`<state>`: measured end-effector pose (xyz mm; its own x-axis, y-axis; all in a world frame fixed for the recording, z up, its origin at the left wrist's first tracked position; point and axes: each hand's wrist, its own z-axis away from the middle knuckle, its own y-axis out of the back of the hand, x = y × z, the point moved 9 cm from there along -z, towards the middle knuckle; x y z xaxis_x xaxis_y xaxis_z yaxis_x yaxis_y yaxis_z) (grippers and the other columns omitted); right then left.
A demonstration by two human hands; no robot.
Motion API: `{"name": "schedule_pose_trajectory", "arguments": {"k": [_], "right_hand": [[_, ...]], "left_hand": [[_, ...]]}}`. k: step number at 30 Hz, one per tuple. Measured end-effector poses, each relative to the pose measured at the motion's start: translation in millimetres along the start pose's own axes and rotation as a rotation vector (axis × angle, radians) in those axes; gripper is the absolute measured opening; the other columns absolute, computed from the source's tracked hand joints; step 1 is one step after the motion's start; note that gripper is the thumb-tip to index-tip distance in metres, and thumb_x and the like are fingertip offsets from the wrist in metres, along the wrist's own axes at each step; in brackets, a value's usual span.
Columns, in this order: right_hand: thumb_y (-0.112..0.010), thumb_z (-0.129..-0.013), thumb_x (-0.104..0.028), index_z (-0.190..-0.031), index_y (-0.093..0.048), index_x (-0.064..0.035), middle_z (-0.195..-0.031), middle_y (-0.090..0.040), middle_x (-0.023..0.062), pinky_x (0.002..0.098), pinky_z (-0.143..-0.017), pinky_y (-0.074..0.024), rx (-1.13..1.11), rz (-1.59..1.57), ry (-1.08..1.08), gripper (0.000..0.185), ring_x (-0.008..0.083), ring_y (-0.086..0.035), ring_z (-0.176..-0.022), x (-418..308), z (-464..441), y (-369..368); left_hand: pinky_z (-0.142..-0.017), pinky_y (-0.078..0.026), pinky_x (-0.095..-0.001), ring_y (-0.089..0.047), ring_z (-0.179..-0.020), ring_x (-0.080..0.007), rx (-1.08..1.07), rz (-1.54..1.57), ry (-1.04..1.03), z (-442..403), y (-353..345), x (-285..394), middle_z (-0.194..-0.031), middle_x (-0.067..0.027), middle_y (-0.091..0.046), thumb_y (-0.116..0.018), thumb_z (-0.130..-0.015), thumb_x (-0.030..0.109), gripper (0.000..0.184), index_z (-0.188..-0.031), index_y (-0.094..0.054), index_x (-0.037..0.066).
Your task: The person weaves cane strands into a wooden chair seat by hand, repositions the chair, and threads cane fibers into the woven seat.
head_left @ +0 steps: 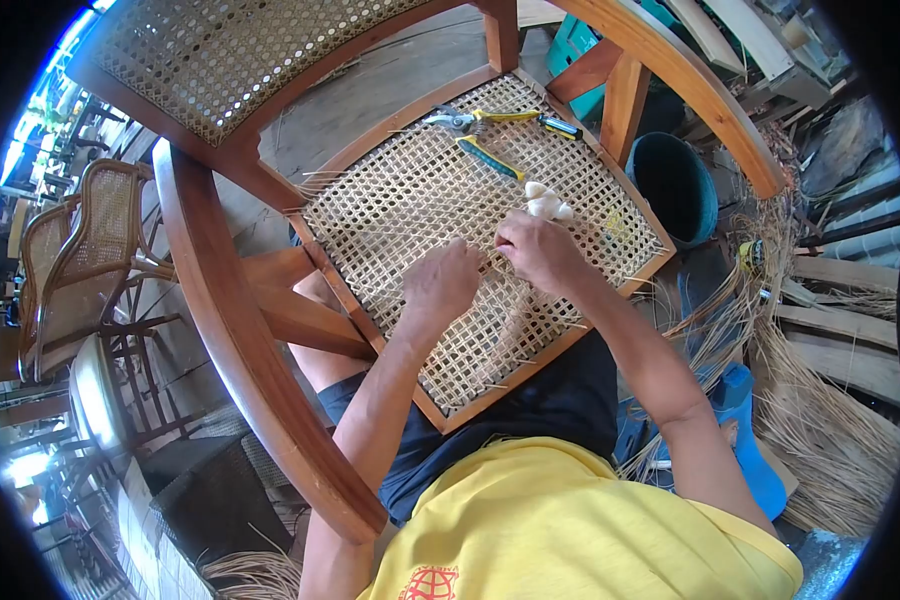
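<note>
Looks to us like we're mid-weave on the cane seat (370,215), which sits in its wooden frame just in front of our lap. On the left, our left hand (440,283) is curled low over the mesh; can't tell if it's gripping a strand. Next over, our right hand (540,250) has its fingers bent close to the thumb, also down near the weave, and again no telling what's pinched. Our guess: the next move calls for lining a strand up with the right gap, then pulling it snug without kinking its neighbors.

Hard-to-see stuff, left to right: the chair back (260,60) gets cut off up top, our fingers hide the spot being worked, the white bundle (548,203) by the cutters (455,120) is tough to identify, and the bucket's (712,215) inside is too dark.
</note>
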<state>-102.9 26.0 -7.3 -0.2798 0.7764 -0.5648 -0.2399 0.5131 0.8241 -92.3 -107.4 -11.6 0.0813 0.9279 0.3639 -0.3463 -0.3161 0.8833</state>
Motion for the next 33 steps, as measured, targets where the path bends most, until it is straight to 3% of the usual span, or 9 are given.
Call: {"name": "schedule_pose_trajectory", "arguments": {"k": [4,7,9,10,14,17,18,22,33], "right_hand": [[-0.068,-0.094,-0.018,-0.1,-0.069,-0.0062,-0.107,-0.067,0.0163,0.0416,-0.089,-0.0547,0.104,0.137,0.116,0.013,0.0336,-0.068,-0.102,-18,-1,14],[-0.068,-0.096,-0.021,-0.11,-0.068,-0.0057,-0.111,-0.068,0.015,0.0362,-0.091,-0.0536,0.172,-0.13,0.048,0.02,0.0268,-0.067,-0.106,-25,-12,18],[-0.064,-0.102,-0.023,-0.12,-0.065,-0.0041,-0.1,-0.069,0.0052,0.0291,-0.085,-0.0515,-0.15,-1.014,-0.027,0.026,0.0141,-0.066,-0.094,-30,-23,-20],[-0.064,-0.102,-0.025,-0.115,-0.068,-0.0018,-0.098,-0.068,0.0011,0.0267,-0.08,-0.0514,-0.199,-1.03,0.015,0.027,0.0085,-0.061,-0.091,-28,-27,-27],[-0.074,-0.093,-0.03,-0.094,-0.073,-0.0043,-0.093,-0.067,0.0055,0.0283,-0.079,-0.0521,-0.054,-0.574,-0.289,0.026,0.0137,-0.063,-0.084,4,-18,-7],[-0.076,-0.09,-0.028,-0.091,-0.073,-0.0031,-0.102,-0.065,0.0117,0.0357,-0.083,-0.0542,0.128,-0.202,-0.095,0.025,0.0229,-0.066,-0.09,14,-15,-6],[-0.078,-0.088,-0.026,-0.088,-0.072,-0.0003,-0.109,-0.062,0.0171,0.0425,-0.087,-0.0543,0.075,-0.176,-0.12,0.026,0.031,-0.066,-0.097,17,-16,-10],[-0.078,-0.087,-0.023,-0.082,-0.069,0.0013,-0.1,-0.062,0.0118,0.0387,-0.081,-0.0536,0.142,-0.132,-0.117,0.027,0.0258,-0.065,-0.089,15,-15,-5],[-0.075,-0.089,-0.018,-0.081,-0.067,0.0018,-0.107,-0.062,0.0209,0.0443,-0.087,-0.0544,0.148,-0.175,-0.098,0.023,0.0346,-0.066,-0.097,10,-16,11]], "left_hand": [[-0.069,-0.052,-0.0446,-0.07,-0.075,-0.0318,0.084,0.014,0.007,2,19,-8,-0.08,-0.0135,-0.071,-0.066,-0.094,0.044,0.038,-0.092,-0.071,0.006],[-0.067,-0.051,-0.0421,-0.068,-0.069,-0.0315,0.146,0.227,0.056,24,69,-28,-0.072,-0.0131,-0.069,-0.067,-0.094,0.043,0.038,-0.09,-0.072,0.006],[-0.065,-0.049,-0.0413,-0.066,-0.064,-0.0303,0.246,0.241,0.042,40,94,-33,-0.068,-0.0132,-0.067,-0.068,-0.093,0.043,0.039,-0.089,-0.071,0.004],[-0.066,-0.05,-0.0438,-0.067,-0.069,-0.0336,0.268,0.301,0.06,44,101,-37,-0.072,-0.0139,-0.069,-0.066,-0.094,0.043,0.038,-0.091,-0.071,0.005],[-0.071,-0.053,-0.0479,-0.07,-0.078,-0.0385,0.226,0.221,0.069,26,72,-51,-0.085,-0.0167,-0.073,-0.059,-0.099,0.039,0.036,-0.097,-0.069,0.005],[-0.078,-0.051,-0.0495,-0.069,-0.085,-0.0391,0.101,0.187,0.061,10,42,-39,-0.087,-0.0205,-0.071,-0.055,-0.1,0.037,0.036,-0.098,-0.068,0.004],[-0.078,-0.053,-0.05,-0.07,-0.088,-0.0394,0.067,0.102,0.018,8,37,-29,-0.09,-0.021,-0.072,-0.056,-0.1,0.035,0.033,-0.098,-0.068,0.004],[-0.077,-0.058,-0.0464,-0.073,-0.09,-0.0357,0.011,-0.167,-0.07,2,31,-8,-0.097,-0.0196,-0.074,-0.059,-0.096,0.023,0.025,-0.099,-0.073,0.003],[-0.08,-0.06,-0.0421,-0.074,-0.097,-0.0316,-0.126,-0.267,0.015,-4,10,1,-0.104,-0.015,-0.075,-0.058,-0.097,0.017,0.022,-0.1,-0.076,0.005]]}}
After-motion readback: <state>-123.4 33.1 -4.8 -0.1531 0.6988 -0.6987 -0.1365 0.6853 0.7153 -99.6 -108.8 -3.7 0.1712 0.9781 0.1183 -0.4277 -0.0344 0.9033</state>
